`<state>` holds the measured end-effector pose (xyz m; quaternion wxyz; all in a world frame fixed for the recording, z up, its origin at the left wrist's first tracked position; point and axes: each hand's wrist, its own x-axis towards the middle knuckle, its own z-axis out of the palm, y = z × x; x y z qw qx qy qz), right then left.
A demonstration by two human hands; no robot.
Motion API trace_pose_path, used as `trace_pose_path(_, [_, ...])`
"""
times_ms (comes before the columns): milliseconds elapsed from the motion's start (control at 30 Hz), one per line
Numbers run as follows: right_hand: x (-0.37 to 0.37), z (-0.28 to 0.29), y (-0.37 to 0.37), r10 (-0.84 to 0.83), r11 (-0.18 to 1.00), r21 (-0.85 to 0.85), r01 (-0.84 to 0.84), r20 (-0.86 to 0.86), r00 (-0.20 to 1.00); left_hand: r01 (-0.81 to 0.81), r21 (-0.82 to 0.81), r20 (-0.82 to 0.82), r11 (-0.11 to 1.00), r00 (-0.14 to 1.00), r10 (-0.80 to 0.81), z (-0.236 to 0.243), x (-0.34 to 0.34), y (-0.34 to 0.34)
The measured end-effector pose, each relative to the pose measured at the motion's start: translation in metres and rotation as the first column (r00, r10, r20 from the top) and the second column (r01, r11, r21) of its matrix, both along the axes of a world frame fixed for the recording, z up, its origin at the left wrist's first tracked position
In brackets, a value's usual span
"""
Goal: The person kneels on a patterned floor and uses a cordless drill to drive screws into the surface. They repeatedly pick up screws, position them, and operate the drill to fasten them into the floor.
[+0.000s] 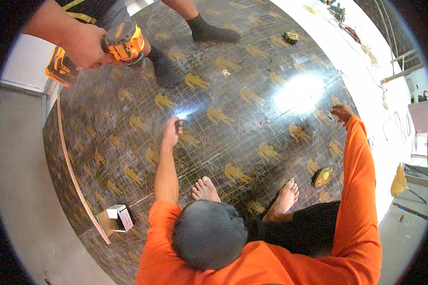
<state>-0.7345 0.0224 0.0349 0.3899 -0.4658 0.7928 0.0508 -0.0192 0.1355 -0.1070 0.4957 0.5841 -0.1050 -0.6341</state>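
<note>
My left hand [172,132] is closed around a small dark object [179,124], mostly hidden by the fingers. A bright spot of light glows on the dark board floor [252,123] just beyond it; its source is unclear. My right hand [342,114] hovers low by the board's right edge, fingers bent and apart, with nothing visible in them. Between my arms, my bare feet [205,189] rest on the board, and a yellow tape measure [323,176] lies beside the right one. At upper left, a co-worker's hand [86,47] grips an orange-and-black cordless drill [126,43].
The co-worker's dark-socked feet [214,32] stand on the board's far side. Another tape measure [290,37] lies at the back. A small open box [120,218] sits near the wooden strip [67,152] on the left. Cables and tools [337,12] lie along the white surface at right.
</note>
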Motion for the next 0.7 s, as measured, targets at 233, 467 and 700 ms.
trace_pose_path(233, [0.056, 0.009, -0.023, 0.186, 0.982, 0.045, -0.182, -0.101, 0.977, 0.445, 0.151, 0.915, 0.883, 0.276, -0.296, -0.001, -0.005, -0.023])
trace_pose_path(467, [0.227, 0.083, -0.049, 0.587, 0.75, -0.404, -0.523, 0.044, 0.808, 0.52, -0.019, 0.998, 0.854, 0.063, -0.015, 0.013, 0.006, -0.009])
trace_pose_path(700, [0.527, 0.196, 0.015, 0.986, 0.136, -0.972, 0.19, 0.152, 0.073, 0.249, -0.155, 0.624, 0.956, 0.775, -0.101, 0.02, 0.004, 0.012])
